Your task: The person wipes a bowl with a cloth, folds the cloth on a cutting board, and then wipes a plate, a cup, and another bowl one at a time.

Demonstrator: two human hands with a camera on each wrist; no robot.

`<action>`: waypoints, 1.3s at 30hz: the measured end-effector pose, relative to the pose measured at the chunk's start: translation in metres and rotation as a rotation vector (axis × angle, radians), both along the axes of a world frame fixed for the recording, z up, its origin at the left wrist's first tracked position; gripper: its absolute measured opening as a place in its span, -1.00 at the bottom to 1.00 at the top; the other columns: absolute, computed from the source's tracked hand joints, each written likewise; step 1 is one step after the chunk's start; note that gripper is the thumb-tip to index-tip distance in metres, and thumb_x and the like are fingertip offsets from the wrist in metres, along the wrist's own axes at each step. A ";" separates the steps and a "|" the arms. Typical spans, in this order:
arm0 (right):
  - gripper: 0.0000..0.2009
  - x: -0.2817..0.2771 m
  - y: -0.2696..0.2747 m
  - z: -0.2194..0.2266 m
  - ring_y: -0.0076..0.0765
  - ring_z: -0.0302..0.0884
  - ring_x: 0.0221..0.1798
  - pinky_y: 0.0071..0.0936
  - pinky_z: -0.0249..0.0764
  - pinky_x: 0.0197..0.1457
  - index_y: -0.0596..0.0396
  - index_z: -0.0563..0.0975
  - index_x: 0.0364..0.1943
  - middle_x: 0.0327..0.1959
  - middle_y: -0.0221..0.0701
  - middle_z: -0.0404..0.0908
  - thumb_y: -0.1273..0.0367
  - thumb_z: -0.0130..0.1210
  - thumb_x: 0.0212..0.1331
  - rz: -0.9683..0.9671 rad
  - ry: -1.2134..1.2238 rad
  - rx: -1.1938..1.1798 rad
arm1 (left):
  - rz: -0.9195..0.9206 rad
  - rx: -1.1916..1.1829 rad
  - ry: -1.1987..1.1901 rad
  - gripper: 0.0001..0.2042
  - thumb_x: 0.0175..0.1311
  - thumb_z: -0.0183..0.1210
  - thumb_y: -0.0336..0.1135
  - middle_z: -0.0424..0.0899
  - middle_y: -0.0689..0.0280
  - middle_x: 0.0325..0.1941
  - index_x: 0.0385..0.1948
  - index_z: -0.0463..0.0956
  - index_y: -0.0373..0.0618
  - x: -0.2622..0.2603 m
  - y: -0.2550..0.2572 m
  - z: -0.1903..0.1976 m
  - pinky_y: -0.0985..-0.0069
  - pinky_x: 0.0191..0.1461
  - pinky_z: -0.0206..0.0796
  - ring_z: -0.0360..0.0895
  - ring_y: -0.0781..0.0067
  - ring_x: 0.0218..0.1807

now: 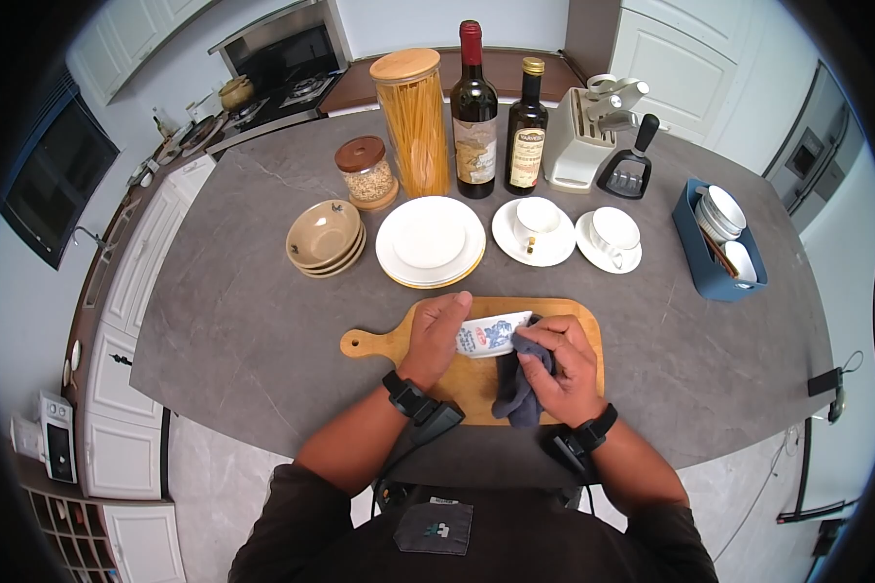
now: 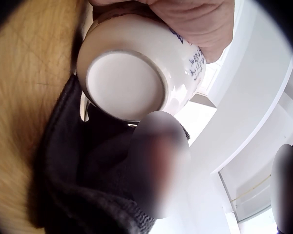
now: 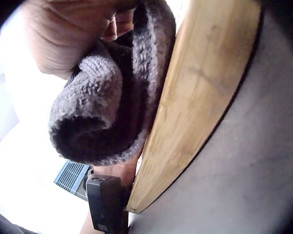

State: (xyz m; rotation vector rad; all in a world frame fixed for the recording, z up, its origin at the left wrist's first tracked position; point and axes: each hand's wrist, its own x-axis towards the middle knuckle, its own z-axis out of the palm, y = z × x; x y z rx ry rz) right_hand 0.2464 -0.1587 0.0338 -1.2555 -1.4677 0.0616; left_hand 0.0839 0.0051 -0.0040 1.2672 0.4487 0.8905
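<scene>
My left hand [image 1: 435, 335] grips a white bowl [image 1: 491, 336] with blue figures and lettering by its left side. The bowl is tilted over the wooden cutting board [image 1: 428, 389]. In the left wrist view, its round foot [image 2: 127, 85] faces the camera. My right hand [image 1: 566, 371] pinches a dark grey cloth [image 1: 522, 391] at the bowl's right rim. The cloth bunches up below the fingers and hangs down over the board, and its folded end [image 3: 93, 112] shows close up in the right wrist view.
Beyond the board stand brown bowls [image 1: 323, 235], white plates [image 1: 431, 238], and two cups on saucers [image 1: 554, 243]. Behind them are a pasta jar [image 1: 413, 126], bottles [image 1: 474, 136] and a knife block [image 1: 576, 146]. A blue bin [image 1: 700, 248] with dishes stands at right.
</scene>
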 end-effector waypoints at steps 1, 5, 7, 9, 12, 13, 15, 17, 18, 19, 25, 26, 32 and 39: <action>-0.65 0.000 0.000 0.000 -0.13 0.68 0.00 -0.34 0.60 0.06 0.20 0.73 0.10 0.00 -0.19 0.66 0.61 0.38 0.21 0.000 0.000 0.000 | 0.002 -0.004 0.003 -0.55 0.71 0.13 -0.12 0.33 0.66 -0.50 -0.55 0.41 -0.02 0.000 0.000 0.000 0.55 -0.35 0.04 0.17 0.83 -0.41; -0.67 -0.001 0.000 -0.001 -0.14 0.68 0.01 -0.35 0.60 0.07 0.20 0.71 0.09 0.01 -0.20 0.66 0.61 0.38 0.23 -0.037 0.035 -0.018 | -0.004 -0.016 -0.006 -0.55 0.71 0.13 -0.13 0.34 0.66 -0.50 -0.55 0.42 -0.02 0.000 -0.001 0.000 0.56 -0.35 0.05 0.17 0.84 -0.41; -0.68 0.000 0.001 -0.001 -0.15 0.68 0.01 -0.35 0.60 0.08 0.21 0.71 0.09 0.01 -0.20 0.66 0.61 0.38 0.24 -0.049 0.052 -0.025 | 0.004 -0.017 -0.008 -0.55 0.71 0.13 -0.12 0.35 0.65 -0.50 -0.55 0.42 -0.02 0.001 -0.001 0.000 0.56 -0.35 0.05 0.18 0.85 -0.41; -0.72 0.001 0.002 -0.002 -0.17 0.68 -0.01 -0.36 0.60 0.08 0.21 0.69 0.07 0.01 -0.19 0.66 0.59 0.37 0.28 -0.098 0.063 -0.045 | 0.001 -0.028 -0.007 -0.55 0.72 0.13 -0.12 0.35 0.65 -0.50 -0.55 0.42 -0.02 0.000 -0.002 0.001 0.56 -0.35 0.05 0.19 0.85 -0.40; -0.76 0.004 0.004 -0.009 -0.20 0.68 -0.03 -0.38 0.59 0.06 0.21 0.67 0.04 0.00 -0.20 0.66 0.55 0.37 0.32 -0.144 0.114 -0.077 | -0.004 -0.039 -0.010 -0.55 0.72 0.13 -0.12 0.35 0.65 -0.50 -0.55 0.42 -0.02 0.000 -0.001 0.001 0.56 -0.35 0.06 0.18 0.85 -0.40; -0.76 0.004 0.004 -0.010 -0.20 0.68 -0.03 -0.38 0.59 0.06 0.21 0.67 0.04 0.00 -0.20 0.66 0.55 0.37 0.32 -0.143 0.113 -0.078 | -0.007 -0.039 -0.014 -0.55 0.72 0.13 -0.12 0.34 0.65 -0.50 -0.55 0.42 -0.02 0.000 -0.001 0.001 0.56 -0.35 0.06 0.18 0.85 -0.40; -0.78 0.005 0.006 -0.009 -0.25 0.67 -0.06 -0.40 0.58 0.05 0.22 0.66 0.03 -0.03 -0.23 0.66 0.52 0.37 0.36 -0.149 0.150 -0.083 | -0.010 -0.027 -0.013 -0.55 0.72 0.13 -0.13 0.34 0.66 -0.50 -0.55 0.41 -0.02 0.001 0.000 -0.001 0.56 -0.35 0.06 0.17 0.84 -0.40; -0.79 0.004 0.005 -0.009 -0.27 0.67 -0.07 -0.40 0.58 0.04 0.22 0.65 0.02 -0.05 -0.24 0.65 0.52 0.37 0.36 -0.152 0.164 -0.094 | -0.011 -0.014 -0.012 -0.55 0.72 0.13 -0.13 0.33 0.66 -0.50 -0.55 0.40 -0.01 0.001 0.001 -0.002 0.55 -0.35 0.05 0.16 0.84 -0.40; -0.79 0.004 0.006 -0.009 -0.28 0.66 -0.07 -0.40 0.58 0.04 0.22 0.64 0.01 -0.06 -0.25 0.65 0.52 0.37 0.36 -0.156 0.179 -0.104 | -0.007 -0.026 -0.012 -0.55 0.72 0.13 -0.13 0.32 0.66 -0.50 -0.55 0.40 -0.01 0.001 0.000 -0.002 0.55 -0.35 0.05 0.16 0.84 -0.40; -0.79 0.004 0.006 -0.009 -0.28 0.66 -0.07 -0.40 0.58 0.04 0.22 0.64 0.01 -0.06 -0.25 0.65 0.52 0.37 0.36 -0.155 0.178 -0.103 | -0.004 -0.038 -0.012 -0.55 0.72 0.13 -0.13 0.32 0.66 -0.50 -0.56 0.39 -0.01 0.001 0.000 -0.002 0.55 -0.35 0.05 0.15 0.84 -0.40; -0.81 0.007 0.005 -0.023 -0.43 0.60 0.00 -0.44 0.54 0.14 0.17 0.57 -0.02 -0.03 -0.35 0.65 0.50 0.35 0.42 -0.136 0.238 -0.130 | -0.013 -0.037 -0.009 -0.55 0.71 0.13 -0.14 0.30 0.66 -0.50 -0.56 0.38 0.00 0.000 0.000 -0.001 0.56 -0.35 0.04 0.16 0.84 -0.40; -0.81 0.008 0.005 -0.024 -0.44 0.60 0.01 -0.44 0.54 0.14 0.17 0.57 -0.01 -0.02 -0.35 0.65 0.50 0.35 0.42 -0.131 0.239 -0.136 | -0.013 -0.037 -0.009 -0.55 0.71 0.13 -0.14 0.30 0.66 -0.50 -0.56 0.38 0.00 0.000 -0.001 -0.001 0.56 -0.35 0.04 0.16 0.84 -0.40; -0.79 0.003 0.007 -0.016 -0.32 0.63 -0.10 -0.41 0.57 0.02 0.19 0.63 -0.08 -0.08 -0.29 0.66 0.53 0.43 0.30 -0.143 0.267 -0.072 | -0.016 -0.014 -0.013 -0.54 0.72 0.13 -0.14 0.30 0.66 -0.51 -0.56 0.38 -0.01 0.001 -0.001 0.000 0.56 -0.36 0.04 0.15 0.84 -0.41; -0.78 0.004 0.005 -0.010 -0.30 0.64 -0.07 -0.42 0.57 0.04 0.21 0.64 -0.08 -0.04 -0.26 0.65 0.55 0.45 0.27 -0.141 0.174 -0.060 | -0.013 -0.021 -0.008 -0.54 0.72 0.13 -0.14 0.34 0.64 -0.51 -0.56 0.41 -0.04 0.001 -0.001 -0.002 0.56 -0.36 0.05 0.17 0.84 -0.41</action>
